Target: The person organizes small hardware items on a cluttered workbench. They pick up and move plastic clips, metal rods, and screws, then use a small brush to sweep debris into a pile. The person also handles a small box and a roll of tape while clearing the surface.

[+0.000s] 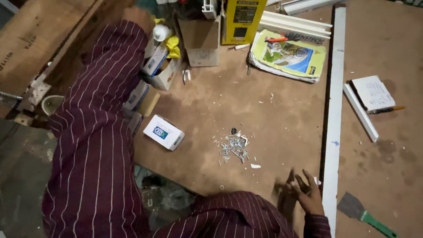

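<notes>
Brown table seen from above. Right hand, lower right of frame, fingers loosely spread, holds nothing, just beside long white strip. Left hand hidden at upper left behind striped maroon sleeve, among small boxes; grip can't tell. Small pile of screws lies centre frame, w/ white box to its left. Green-handled scraper bottom right.

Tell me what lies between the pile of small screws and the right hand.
Mostly bare brown board: only a small white scrap lies between the screws and right hand, head view.
</notes>
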